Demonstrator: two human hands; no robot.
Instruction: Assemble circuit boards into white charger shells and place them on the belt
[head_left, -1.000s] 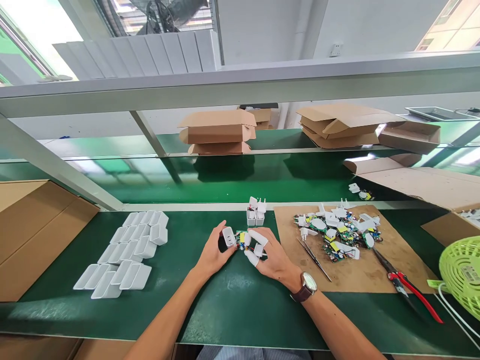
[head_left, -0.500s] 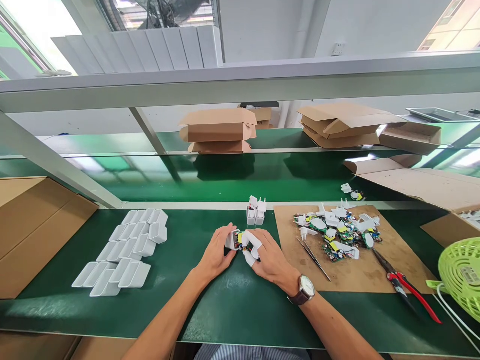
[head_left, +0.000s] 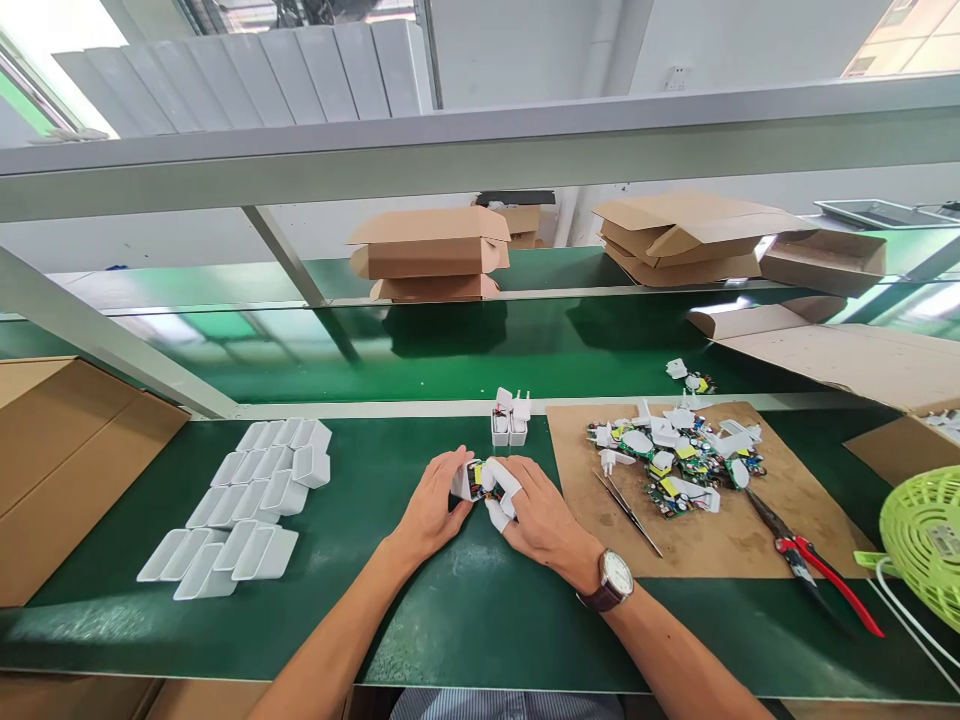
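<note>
Circuit board between the hands over the green bench, at the mouth of a white charger housing — long axis roughly left-right, depth inside unclear. Left hand curled round the housing, right hand in white finger cots pinching the board's right end — both equally near. Beyond: filled housings; left, open shells; right, board pile, tweezers.

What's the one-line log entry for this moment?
left hand: holding white case | right hand: holding circuit board at case opening | tweezers: lying on cardboard | pliers: partly on cardboard
</note>
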